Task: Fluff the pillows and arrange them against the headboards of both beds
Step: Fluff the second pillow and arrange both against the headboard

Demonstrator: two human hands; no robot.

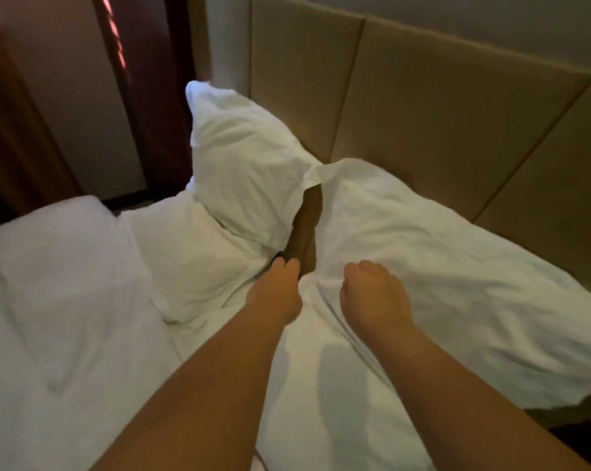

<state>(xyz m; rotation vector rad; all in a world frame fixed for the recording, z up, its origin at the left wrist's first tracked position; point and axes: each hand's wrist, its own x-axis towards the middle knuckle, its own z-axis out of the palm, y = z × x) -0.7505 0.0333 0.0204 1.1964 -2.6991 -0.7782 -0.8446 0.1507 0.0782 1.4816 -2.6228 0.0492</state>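
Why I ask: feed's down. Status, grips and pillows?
Left grip curled at pillow gap, hold unclear. Right grip gripping right pillow. Left pillow upright by headboard. Nothing obstructing.

Bare left forearm (219,385), bare right forearm (457,379), left grip (275,294), right grip (372,297) both bare

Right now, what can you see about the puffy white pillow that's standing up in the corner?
The puffy white cloth pillow is wrinkled and soft-looking. It stands tilted, one corner pointing up, leaning on the beige padded headboard. Its bottom rests on a flatter white pillow. The left hand reaches its lower corner; a grip is unclear.
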